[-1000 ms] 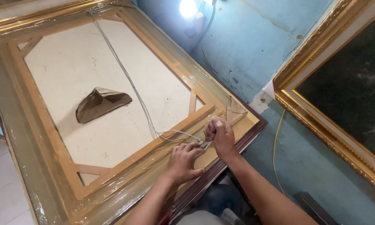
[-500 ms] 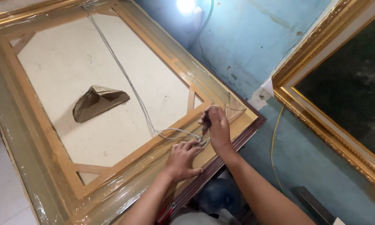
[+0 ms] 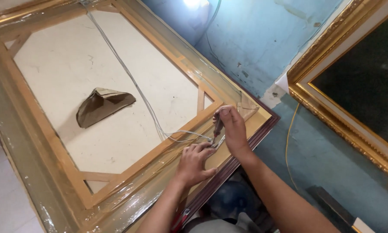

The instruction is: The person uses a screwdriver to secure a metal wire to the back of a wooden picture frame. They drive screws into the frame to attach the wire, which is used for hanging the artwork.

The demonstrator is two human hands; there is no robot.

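A large picture frame (image 3: 38, 172) wrapped in clear plastic lies face down, showing its wooden stretcher bars (image 3: 129, 170) and pale canvas back. A thin grey wire (image 3: 129, 77) runs from the top corner down to the lower right edge. My right hand (image 3: 233, 129) grips a dark-handled screwdriver (image 3: 217, 127) upright, its tip at the wire's end on the frame's edge. My left hand (image 3: 194, 164) presses fingers flat on the frame right beside that tip, pinching or steadying the wire there.
A crumpled piece of brown paper (image 3: 103, 105) lies on the canvas back. An ornate gold frame (image 3: 332, 112) with a dark picture leans on the blue wall (image 3: 263, 39) at right. A yellow cord (image 3: 289, 142) hangs down the wall. A bright lamp (image 3: 194, 4) glares at the top.
My right hand has turned and shifted on the tool, now holding the screwdriver more upright over the same spot. My left hand has stayed pressed on the frame's edge. The view has drifted slightly.
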